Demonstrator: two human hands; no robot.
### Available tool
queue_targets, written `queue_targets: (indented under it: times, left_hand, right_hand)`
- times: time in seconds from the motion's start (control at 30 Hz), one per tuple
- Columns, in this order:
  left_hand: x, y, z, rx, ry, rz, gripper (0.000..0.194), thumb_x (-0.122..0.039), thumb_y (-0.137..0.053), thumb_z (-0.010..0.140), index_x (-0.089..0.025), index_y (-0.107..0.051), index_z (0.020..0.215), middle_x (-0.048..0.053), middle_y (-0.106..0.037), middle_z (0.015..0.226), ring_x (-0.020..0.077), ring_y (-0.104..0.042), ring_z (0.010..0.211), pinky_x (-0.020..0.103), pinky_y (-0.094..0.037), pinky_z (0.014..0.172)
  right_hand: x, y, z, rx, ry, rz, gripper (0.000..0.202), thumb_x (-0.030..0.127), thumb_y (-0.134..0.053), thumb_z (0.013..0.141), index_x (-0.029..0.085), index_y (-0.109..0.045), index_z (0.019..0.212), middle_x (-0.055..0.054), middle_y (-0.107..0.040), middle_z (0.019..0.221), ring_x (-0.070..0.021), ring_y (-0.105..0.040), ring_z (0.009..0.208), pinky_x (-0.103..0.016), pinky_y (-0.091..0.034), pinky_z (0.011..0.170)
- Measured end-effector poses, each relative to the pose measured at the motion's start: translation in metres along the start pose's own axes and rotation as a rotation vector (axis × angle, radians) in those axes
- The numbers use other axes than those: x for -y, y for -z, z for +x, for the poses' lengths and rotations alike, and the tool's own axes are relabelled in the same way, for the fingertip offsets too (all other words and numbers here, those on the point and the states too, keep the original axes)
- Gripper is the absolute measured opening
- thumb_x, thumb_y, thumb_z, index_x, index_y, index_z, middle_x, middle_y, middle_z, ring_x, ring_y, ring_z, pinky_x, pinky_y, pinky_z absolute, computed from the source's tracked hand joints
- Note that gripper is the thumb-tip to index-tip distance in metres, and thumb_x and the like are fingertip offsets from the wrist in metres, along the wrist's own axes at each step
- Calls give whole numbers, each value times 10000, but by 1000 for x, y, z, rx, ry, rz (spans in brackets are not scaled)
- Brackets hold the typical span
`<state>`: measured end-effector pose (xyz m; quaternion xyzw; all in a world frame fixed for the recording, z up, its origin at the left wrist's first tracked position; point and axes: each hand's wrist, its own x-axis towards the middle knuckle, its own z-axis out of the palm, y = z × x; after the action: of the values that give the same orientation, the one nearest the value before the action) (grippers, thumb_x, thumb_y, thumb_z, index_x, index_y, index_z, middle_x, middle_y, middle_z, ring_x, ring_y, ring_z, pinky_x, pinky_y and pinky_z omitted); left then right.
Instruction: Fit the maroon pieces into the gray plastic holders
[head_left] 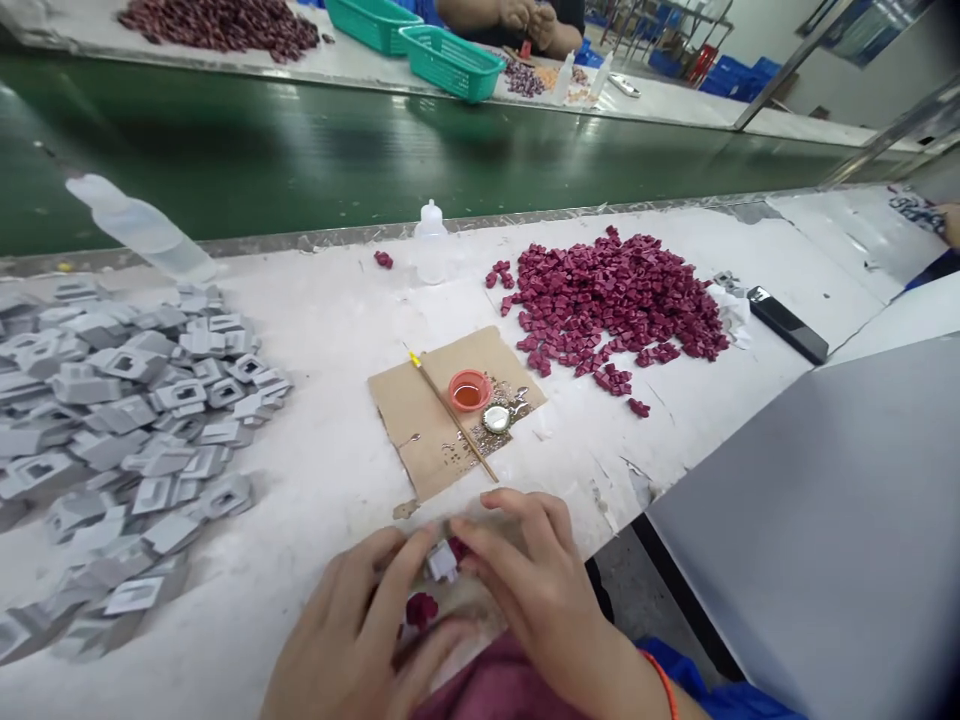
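Note:
Near the table's front edge, my left hand (pixel 367 620) is curled with its index fingertip against a small light-grey plastic part (pixel 442 562). My right hand (pixel 536 580) pinches a maroon plastic piece (pixel 458 550) between thumb and index finger, right beside the grey part. Another maroon piece (pixel 421 610) shows below, between my left thumb and index finger. Just beyond my hands lies a cardboard sheet (pixel 397 400). On it are a small red cup (pixel 469 391) of reddish-brown liquid, a thin brush (pixel 450 410) and a metal bottle cap (pixel 496 419).
Grey plastic parts (pixel 150 400) are heaped at left, maroon pieces (pixel 615 290) at right. Two squeeze bottles (pixel 142 230) (pixel 431 245) and a black phone-like object (pixel 787 325) stand or lie around. Beyond the green conveyor (pixel 300 150), a co-worker's hands (pixel 532 22) work near green baskets (pixel 454 65).

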<state>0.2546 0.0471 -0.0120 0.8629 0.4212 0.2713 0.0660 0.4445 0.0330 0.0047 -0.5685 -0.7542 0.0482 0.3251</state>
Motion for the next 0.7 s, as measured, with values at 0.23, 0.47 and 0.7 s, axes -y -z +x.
queue_targets:
  times: [0.23,0.47,0.7]
  left_hand:
    - [3,-1,-5,34,-61,-114,312,-442,-428,996,-180,-594,1026,10,-685,874,93,-648,768,167,-529,736]
    - [0,4,-3,66,7,-209,278,-445,-464,982,-199,-589,1014,-4,-671,857,64,-655,745,109,-535,719]
    - [2,2,-14,63,85,-194,349,-496,-497,952,-194,-578,1107,16,-642,921,95,-658,804,141,-559,761]
  right_hand:
    - [-2,3,-8,167,32,476,178,219,-470,1018,149,-620,1086,-51,-735,881,-143,-636,822,-270,-568,794]
    - [-2,0,-10,159,1,524,161,196,-504,998,145,-638,1071,-54,-734,830,-148,-622,768,-278,-563,743]
    - [-1,-1,-12,143,-7,498,133,166,-526,984,149,-642,1048,-47,-735,840,-146,-629,779,-271,-565,755]
